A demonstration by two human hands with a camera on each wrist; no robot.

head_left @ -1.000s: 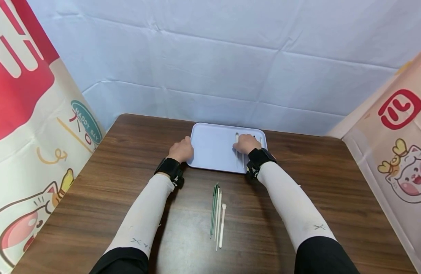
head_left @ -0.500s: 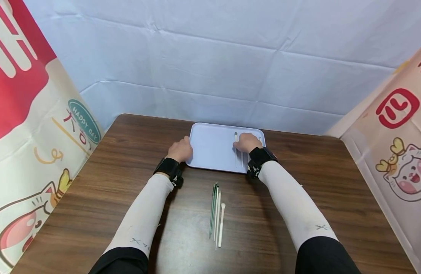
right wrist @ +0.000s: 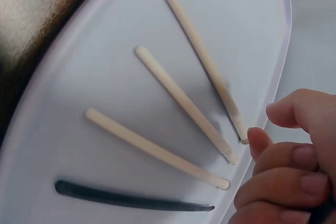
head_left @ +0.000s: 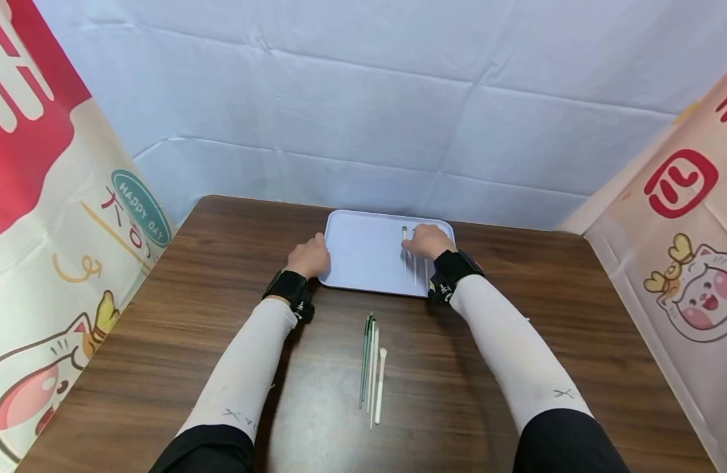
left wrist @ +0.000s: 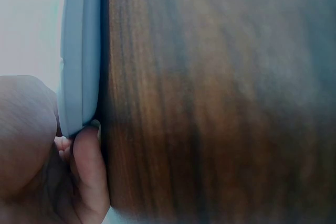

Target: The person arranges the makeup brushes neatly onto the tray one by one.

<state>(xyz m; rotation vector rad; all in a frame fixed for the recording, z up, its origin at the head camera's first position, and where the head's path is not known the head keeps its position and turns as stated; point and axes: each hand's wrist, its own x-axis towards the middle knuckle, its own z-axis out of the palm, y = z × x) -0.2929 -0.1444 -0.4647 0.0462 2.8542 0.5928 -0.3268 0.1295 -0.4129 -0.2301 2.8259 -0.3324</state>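
Since a second ago the right hand (head_left: 429, 242) has slid slightly rightward over the pale lavender, rectangular, round-cornered tray (head_left: 363, 255), while the left hand (head_left: 308, 256) has stayed at the tray's left edge. The whole head view has also shifted a little.

The left hand grips the tray: in the left wrist view its rim sits between the thumb side of the hand and a bent fingertip pressed against the underside.

The right hand is over the tray's right half, near its far edge. Its fingers are loosely curled, with a small gap between thumb and forefinger and nothing seen in that gap. One fingertip lies right by the far end of the leftmost slender, pale wooden-looking stick (right wrist: 207, 66); whether they touch I cannot tell.

Inside the tray, to the right of that stick, lie a second pale stick (right wrist: 185, 103), a third pale stick (right wrist: 157, 148) and a dark, slim, tapering stick (right wrist: 131, 199), all spaced apart.

On the near side of the tray, on the brown wood-grain table (head_left: 239, 256), lie thin dark-green sticks (head_left: 365, 361), thin cream sticks (head_left: 374, 378) and a thicker cream stick with a rounded head (head_left: 380, 387). Behind the tray hangs a creased pale-blue cloth (head_left: 363, 118).
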